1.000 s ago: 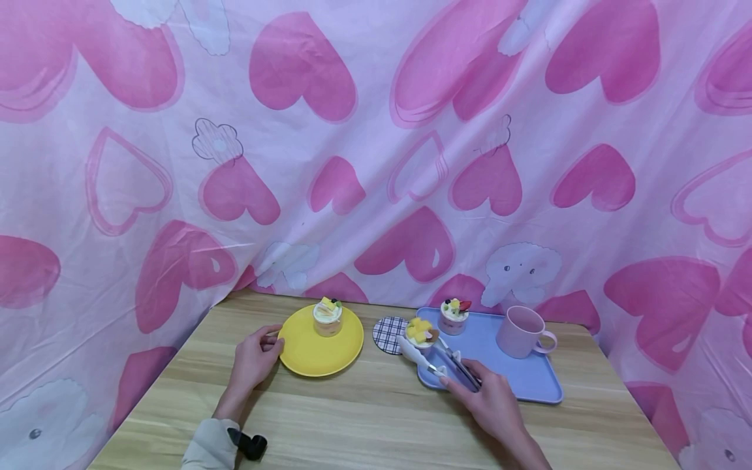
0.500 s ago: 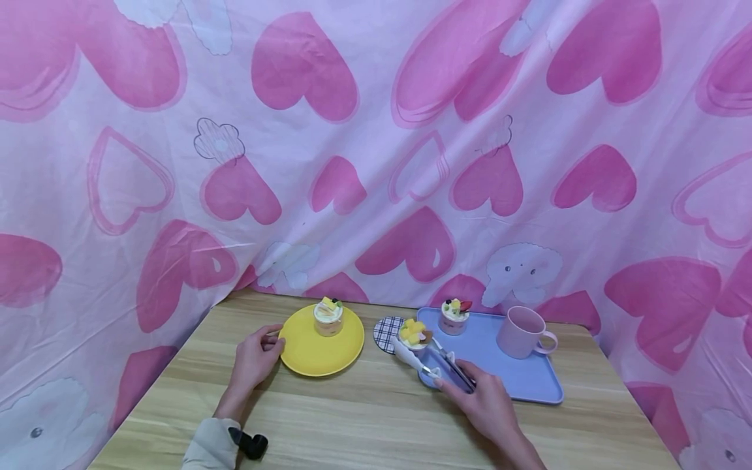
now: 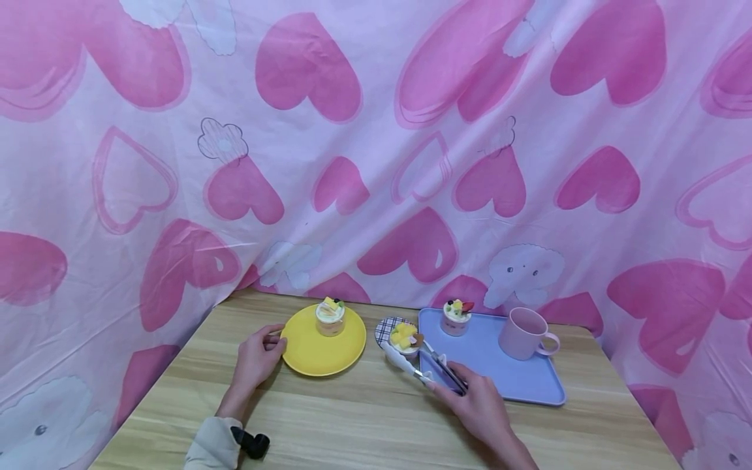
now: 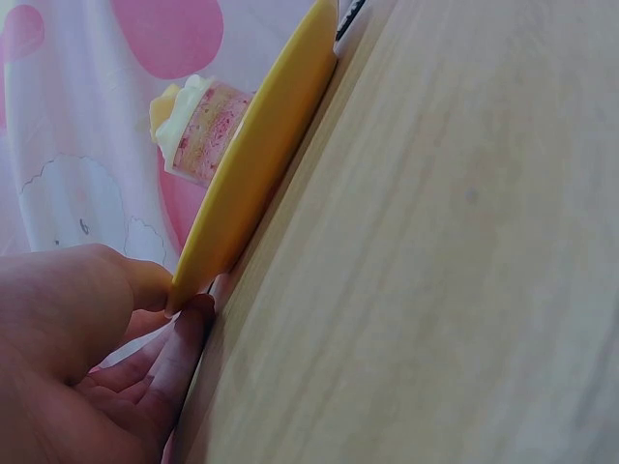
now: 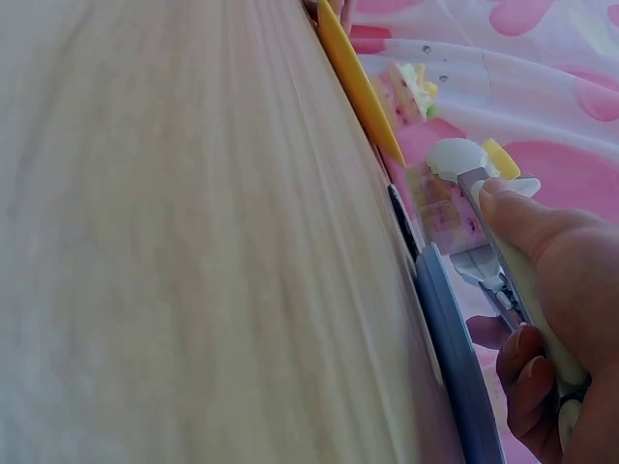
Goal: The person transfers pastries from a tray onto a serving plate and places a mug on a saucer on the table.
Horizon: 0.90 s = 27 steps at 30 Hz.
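Observation:
My left hand (image 3: 256, 358) pinches the near-left rim of a yellow plate (image 3: 314, 359), thumb above and a finger below in the left wrist view. A small dessert cup (image 3: 330, 320) with cream and fruit stands on that plate. In my right hand (image 3: 480, 406) I hold tongs (image 3: 401, 360) with pale tips. Between the tips is a dessert cup topped with yellow fruit chunks (image 3: 403, 334); the tongs partly cover it. This cup is over the checked coaster (image 3: 383, 329) and beside the tray's left edge. Whether it touches the coaster is unclear.
A blue tray (image 3: 519, 380) lies on the right of the wooden table (image 3: 329, 418). On it stand another dessert cup (image 3: 456, 321) with a strawberry piece and a pink mug (image 3: 521, 334). A pink heart-patterned cloth (image 3: 376, 176) hangs behind the table.
The tongs have carried the yellow-topped dessert cup leftward, from the tray's left edge to over the checked coaster. My left hand stays at the plate's rim.

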### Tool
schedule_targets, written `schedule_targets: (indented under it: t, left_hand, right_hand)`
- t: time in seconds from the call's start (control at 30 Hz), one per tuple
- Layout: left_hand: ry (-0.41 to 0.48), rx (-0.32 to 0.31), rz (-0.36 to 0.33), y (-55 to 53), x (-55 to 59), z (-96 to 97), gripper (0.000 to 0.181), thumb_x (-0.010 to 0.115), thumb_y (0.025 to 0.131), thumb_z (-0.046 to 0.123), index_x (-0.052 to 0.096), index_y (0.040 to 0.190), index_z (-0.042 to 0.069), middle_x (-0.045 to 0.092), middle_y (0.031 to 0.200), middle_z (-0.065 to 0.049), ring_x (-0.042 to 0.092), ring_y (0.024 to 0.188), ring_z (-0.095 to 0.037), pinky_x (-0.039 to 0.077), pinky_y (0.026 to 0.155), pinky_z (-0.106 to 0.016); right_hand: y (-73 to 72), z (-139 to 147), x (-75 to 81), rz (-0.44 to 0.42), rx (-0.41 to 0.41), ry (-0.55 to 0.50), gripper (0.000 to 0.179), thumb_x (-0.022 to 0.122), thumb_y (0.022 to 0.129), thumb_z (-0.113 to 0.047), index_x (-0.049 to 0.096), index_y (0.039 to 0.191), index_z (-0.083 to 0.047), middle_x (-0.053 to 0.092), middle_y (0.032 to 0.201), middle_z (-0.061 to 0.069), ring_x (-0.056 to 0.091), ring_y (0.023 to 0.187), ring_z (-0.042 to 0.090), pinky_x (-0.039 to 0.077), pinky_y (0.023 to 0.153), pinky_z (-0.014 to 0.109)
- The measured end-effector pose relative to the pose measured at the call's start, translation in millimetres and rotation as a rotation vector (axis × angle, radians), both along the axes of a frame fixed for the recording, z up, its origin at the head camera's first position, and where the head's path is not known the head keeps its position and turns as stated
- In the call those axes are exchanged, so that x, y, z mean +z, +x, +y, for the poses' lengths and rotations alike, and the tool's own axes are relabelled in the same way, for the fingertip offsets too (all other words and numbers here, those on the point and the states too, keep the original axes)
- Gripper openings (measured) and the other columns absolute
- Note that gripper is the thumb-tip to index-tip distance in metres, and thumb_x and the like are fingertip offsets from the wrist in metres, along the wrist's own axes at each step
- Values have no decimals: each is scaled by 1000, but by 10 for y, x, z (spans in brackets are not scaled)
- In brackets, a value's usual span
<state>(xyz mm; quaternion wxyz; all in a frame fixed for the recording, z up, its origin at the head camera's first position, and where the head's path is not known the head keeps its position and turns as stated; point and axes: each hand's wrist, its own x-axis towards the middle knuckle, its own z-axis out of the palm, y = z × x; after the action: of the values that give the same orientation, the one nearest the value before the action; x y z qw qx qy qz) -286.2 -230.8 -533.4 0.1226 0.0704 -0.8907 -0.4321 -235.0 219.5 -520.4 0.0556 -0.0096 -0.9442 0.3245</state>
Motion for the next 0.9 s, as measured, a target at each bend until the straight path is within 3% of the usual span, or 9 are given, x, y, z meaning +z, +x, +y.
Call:
schedule_targets:
  t: [0.47, 0.9]
  left_hand:
    - [-5, -3, 42, 5, -18, -5, 37, 68, 95, 19, 65, 130, 9, 74, 104, -13, 72, 90, -19, 61, 76, -30]
    - [-6, -5, 29, 16, -13, 1, 37, 68, 95, 20, 65, 130, 10, 74, 105, -12, 71, 91, -21, 62, 77, -32]
  right_hand:
    - [43, -180, -6, 86, 54, -10, 79, 71, 67, -79, 70, 127, -27, 74, 111, -7, 58, 79, 6, 48, 71, 23]
    - [49, -341, -24, 144, 82, -53, 77, 73, 66, -78, 71, 125, -29, 74, 103, -11, 58, 77, 4, 49, 70, 21]
